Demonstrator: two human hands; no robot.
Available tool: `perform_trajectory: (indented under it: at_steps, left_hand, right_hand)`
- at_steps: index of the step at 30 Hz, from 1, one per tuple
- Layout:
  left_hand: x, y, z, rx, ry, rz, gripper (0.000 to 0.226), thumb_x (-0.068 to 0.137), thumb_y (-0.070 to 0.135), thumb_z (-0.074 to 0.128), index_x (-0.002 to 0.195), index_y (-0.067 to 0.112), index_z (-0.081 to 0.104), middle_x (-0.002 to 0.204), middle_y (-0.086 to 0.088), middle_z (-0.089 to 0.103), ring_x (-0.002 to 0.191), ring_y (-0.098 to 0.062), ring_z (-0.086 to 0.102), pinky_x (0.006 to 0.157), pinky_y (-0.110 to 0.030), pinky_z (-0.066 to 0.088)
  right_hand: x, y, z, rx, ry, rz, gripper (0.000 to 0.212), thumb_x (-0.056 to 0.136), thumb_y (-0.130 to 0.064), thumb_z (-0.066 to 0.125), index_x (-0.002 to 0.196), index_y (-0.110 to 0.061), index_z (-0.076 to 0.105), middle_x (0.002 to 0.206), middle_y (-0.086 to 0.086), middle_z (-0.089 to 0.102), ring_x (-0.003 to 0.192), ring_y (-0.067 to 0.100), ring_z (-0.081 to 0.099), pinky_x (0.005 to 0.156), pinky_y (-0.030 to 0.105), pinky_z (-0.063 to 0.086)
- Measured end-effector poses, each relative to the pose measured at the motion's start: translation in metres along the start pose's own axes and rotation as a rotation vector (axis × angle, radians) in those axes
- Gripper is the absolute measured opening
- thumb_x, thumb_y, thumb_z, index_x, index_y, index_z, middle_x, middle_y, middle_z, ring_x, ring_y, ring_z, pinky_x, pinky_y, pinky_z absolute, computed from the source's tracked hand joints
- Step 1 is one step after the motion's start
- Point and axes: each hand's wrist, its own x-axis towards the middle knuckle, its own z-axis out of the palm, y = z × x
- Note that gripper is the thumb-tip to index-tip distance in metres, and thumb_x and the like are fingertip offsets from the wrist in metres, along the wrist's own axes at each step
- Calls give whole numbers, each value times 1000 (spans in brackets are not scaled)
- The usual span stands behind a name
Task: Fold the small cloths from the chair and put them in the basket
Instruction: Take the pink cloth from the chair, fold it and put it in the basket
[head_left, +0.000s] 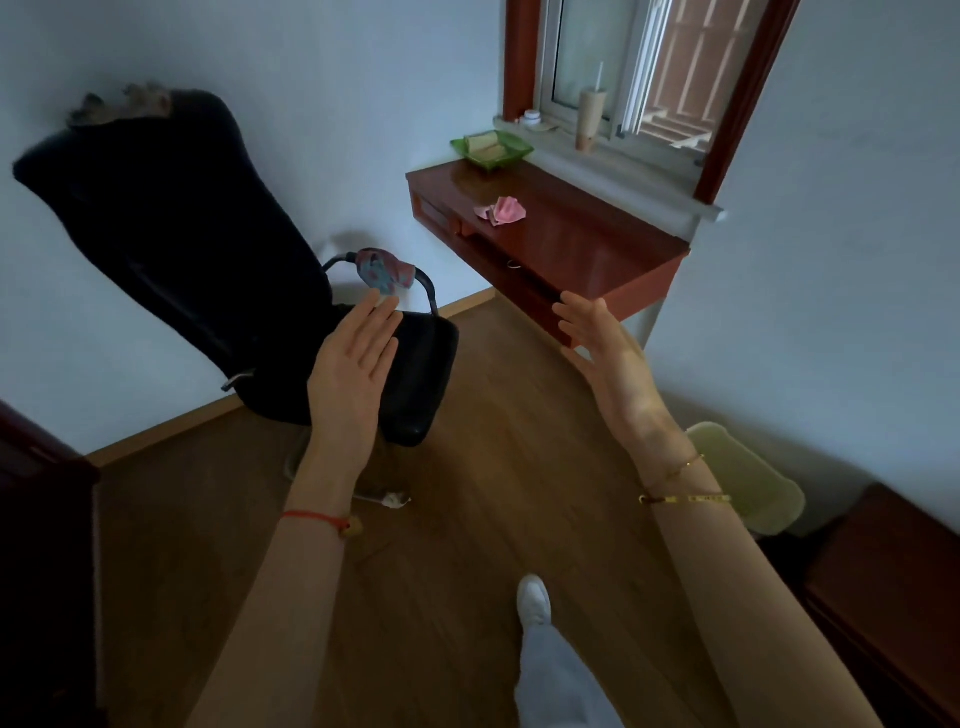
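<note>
From the head camera, a blue and red cloth (385, 271) hangs over the top of the armrest (429, 285) of the black chair (171, 223). It is bunched up, and its long side runs along the bar, from left to right.

The left hand (353, 364) is the nearer one. Its fingers (375, 317) are straight and close together and hold nothing. The tips are just under the cloth, so the cloth is up and a little ahead of them. I think a short reach up would get it.

The right hand (608, 353) is well apart from that cloth. Its fingers are loose and a bit spread, and it is empty too. It floats near the front edge of the red-brown desk (587, 244).

A pink cloth (502, 210) lies crumpled near the left edge of the desk. The green basket (523, 150) sits at the back left corner, under the window, with something pale and flat inside.

The floor (457, 519) is brown wood and the walls are white. A cup with a straw (589, 122) stands on the sill. A pale bin (748, 478) is by the right wall.
</note>
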Motion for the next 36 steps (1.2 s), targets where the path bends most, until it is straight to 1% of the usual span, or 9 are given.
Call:
perform_trajectory:
  at_steps: [1,4,6,9,15,22,29,34,36]
  left_hand:
    - [15,-5,5,-32,-3,-14,49,105,26,27,149,6,35,151,-9,45,140,-20,41,108,-31,41]
    - [63,-19,19,-21,-10,-12,50,106,27,22,150,6,31,152,-9,42,142,-20,39,118,-34,29]
    - [95,-27,28,5,-2,1,50,107,27,21,150,5,32,152,-9,43,141,-20,41,121,-35,25]
    - [145,-38,41,70,9,33,50,107,27,18,149,6,34,150,-7,46,138,-18,45,120,-36,26]
    - [229,-55,51,89,39,55,49,107,28,21,147,6,38,146,-7,51,133,-18,50,119,-38,29]
    - [324,-73,42,83,112,43,48,106,28,25,147,6,40,144,-7,53,132,-18,52,119,-40,29]
    - [435,-85,23,79,92,45,46,104,28,29,141,8,48,139,-8,58,129,-19,55,116,-38,34]
    - [521,-80,12,104,97,10,46,104,28,30,139,9,51,138,-7,59,129,-20,55,117,-41,32]
    - [552,-80,11,114,87,-7,46,104,29,30,139,9,52,137,-7,60,129,-19,55,118,-42,32]
  right_hand:
    - [16,2,-3,0,-4,-1,50,101,-51,29,137,-24,51,138,-5,55,129,11,49,116,43,34]
    - [71,6,-13,1,-8,5,50,101,-50,29,137,-23,51,138,-5,55,129,12,49,116,42,34]
    - [109,6,-20,4,-20,18,50,101,-51,29,136,-25,52,137,-7,56,130,11,49,116,42,34]
    - [167,6,-30,0,-38,11,49,100,-53,30,134,-28,54,135,-9,57,129,11,49,114,40,36]
    - [262,7,-37,36,-59,22,49,100,-51,32,134,-24,55,132,-9,60,127,10,52,110,35,39]
    - [356,19,-27,50,-68,58,48,101,-48,33,134,-22,55,130,-7,61,126,11,53,110,36,40]
    - [462,38,-6,65,-54,85,47,102,-44,33,136,-18,53,133,-2,60,127,12,52,112,39,39]
    - [538,41,15,69,-16,89,48,102,-44,32,136,-18,53,134,-1,59,126,13,53,112,41,39]
    - [563,43,20,79,12,77,45,102,-44,33,133,-21,56,133,-1,60,126,12,53,112,41,39]
